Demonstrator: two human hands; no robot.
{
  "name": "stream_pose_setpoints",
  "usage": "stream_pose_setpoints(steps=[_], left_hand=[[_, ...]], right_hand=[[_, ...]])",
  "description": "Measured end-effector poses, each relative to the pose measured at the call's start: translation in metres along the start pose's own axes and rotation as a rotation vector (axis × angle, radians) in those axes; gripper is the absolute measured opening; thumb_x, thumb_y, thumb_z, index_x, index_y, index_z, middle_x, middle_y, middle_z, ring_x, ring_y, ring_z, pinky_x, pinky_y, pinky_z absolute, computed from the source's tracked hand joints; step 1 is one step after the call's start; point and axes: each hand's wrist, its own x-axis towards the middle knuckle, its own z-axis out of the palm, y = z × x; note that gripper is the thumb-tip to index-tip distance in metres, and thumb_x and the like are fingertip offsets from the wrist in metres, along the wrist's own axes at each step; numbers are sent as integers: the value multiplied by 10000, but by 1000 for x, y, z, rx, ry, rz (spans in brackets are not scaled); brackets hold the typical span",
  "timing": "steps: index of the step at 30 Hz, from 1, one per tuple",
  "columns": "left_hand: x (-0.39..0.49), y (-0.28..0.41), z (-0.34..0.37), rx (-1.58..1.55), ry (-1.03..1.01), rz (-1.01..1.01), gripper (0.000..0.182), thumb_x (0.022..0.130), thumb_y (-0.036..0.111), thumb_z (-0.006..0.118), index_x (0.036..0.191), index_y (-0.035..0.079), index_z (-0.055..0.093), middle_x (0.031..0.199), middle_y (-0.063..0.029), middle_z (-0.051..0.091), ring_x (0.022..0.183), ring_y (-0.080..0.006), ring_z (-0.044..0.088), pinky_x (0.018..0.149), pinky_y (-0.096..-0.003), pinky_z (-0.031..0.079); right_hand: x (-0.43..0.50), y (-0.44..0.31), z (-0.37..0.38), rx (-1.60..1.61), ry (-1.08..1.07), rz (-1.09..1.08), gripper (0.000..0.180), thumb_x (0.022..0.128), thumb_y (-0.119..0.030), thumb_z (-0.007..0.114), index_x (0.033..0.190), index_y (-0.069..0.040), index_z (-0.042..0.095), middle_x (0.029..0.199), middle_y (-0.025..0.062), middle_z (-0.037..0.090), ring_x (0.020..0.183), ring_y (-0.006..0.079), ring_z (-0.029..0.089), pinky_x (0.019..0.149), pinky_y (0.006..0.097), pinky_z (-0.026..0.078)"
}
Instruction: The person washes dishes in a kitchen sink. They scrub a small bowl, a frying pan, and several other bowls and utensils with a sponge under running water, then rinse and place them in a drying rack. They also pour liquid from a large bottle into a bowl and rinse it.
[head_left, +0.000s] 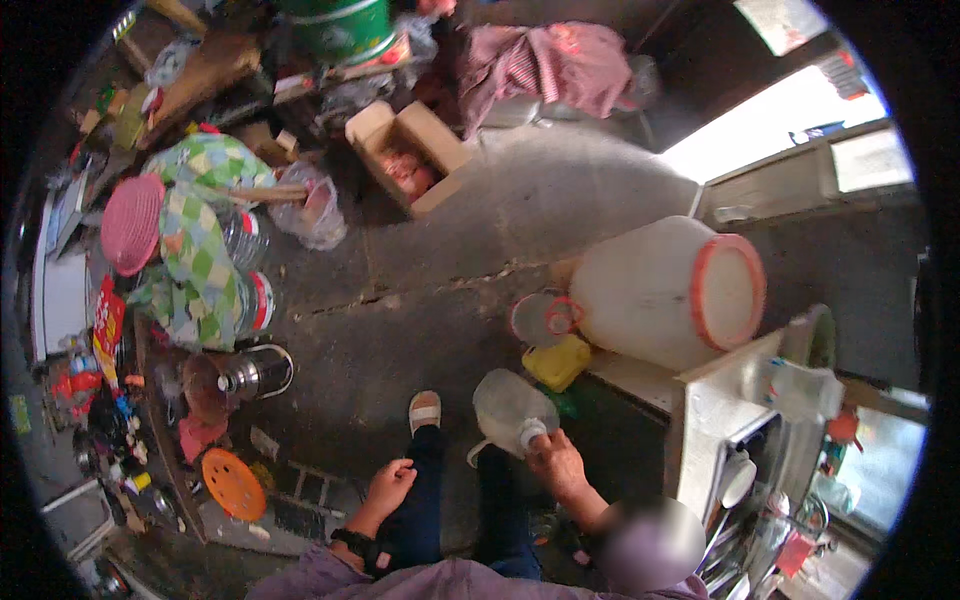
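My right hand (556, 466) grips the neck of a large translucent plastic jug (510, 409) by its white cap. The jug hangs or stands just in front of my right leg; which of the two I cannot tell. My left hand (391, 484) is held over my left thigh with its fingers loosely curled, and nothing shows in it. A yellow plastic container (556, 363) lies beyond the jug, beside a large white plastic barrel (637, 289) with a red rim.
A wooden cabinet (679, 435) with kitchenware stands close on my right. An orange perforated plastic disc (234, 484) and a metal flask (259, 373) are at my left. Farther off are an open cardboard box (442, 139), cloth-covered water bottles (259, 300) and a green bucket (341, 30).
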Motion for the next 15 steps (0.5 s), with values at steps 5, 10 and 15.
stream_pose_setpoints(steps=[5,10,15], left_hand=[[13,58,11,-191,-170,-147,442,894,401,624,1209,99,562,1036,-36,593,941,-151,542,814,-349,468],[10,116,39,-116,-427,-177,726,901,659,408,1319,68,469,1217,-89,541,1108,-236,511,972,-380,389],[-23,189,82,-471,-952,-234,904,861,717,397,1411,4,321,1432,-180,387,1276,-328,419,1060,-475,334]], right_hand=[[-79,-75,-131,39,1,-34,255,765,-231,683,948,-89,577,886,155,537,823,346,586,672,431,511],[-155,-136,-227,135,234,-89,252,752,-217,698,911,-69,571,836,146,524,734,343,589,627,431,502],[-223,-168,-275,234,444,-6,250,728,-196,704,882,-55,568,802,151,524,742,346,581,632,427,489]])
